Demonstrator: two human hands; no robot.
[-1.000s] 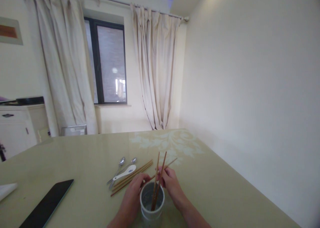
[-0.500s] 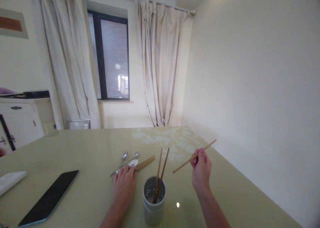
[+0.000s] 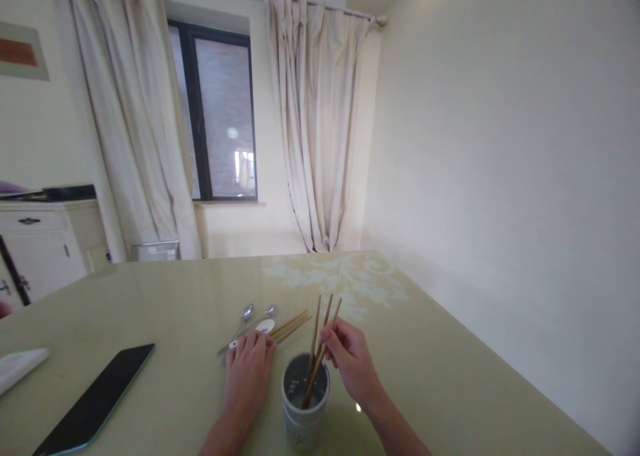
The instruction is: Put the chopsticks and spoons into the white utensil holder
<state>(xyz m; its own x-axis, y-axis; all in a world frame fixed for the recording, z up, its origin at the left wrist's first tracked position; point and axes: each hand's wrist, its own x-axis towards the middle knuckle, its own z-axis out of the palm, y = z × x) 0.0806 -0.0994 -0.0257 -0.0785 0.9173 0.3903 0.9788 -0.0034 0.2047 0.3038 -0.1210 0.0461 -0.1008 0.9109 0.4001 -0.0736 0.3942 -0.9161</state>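
- Right hand (image 3: 350,363) pinches a chopstick (image 3: 327,339) standing in the cup (image 3: 305,409).
- Left hand (image 3: 247,373), at the cup's 10 o'clock, lies flat, grasping nothing, on the loose chopsticks (image 3: 293,324).

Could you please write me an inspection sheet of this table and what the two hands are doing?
Surface: glossy pale green table with a white floral pattern at the far end.
Job's things: white holder with three chopsticks standing in it; more loose chopsticks lying flat.
Clutter: two metal spoons, a white ceramic spoon, a dark tablet, a white cloth.
Hands: right hand pinches a chopstick in the holder; left hand lies flat on the table over the loose chopsticks' near ends.
Cables: nothing seen.
Surroundings: window, cream curtains, white cabinet, plain wall.
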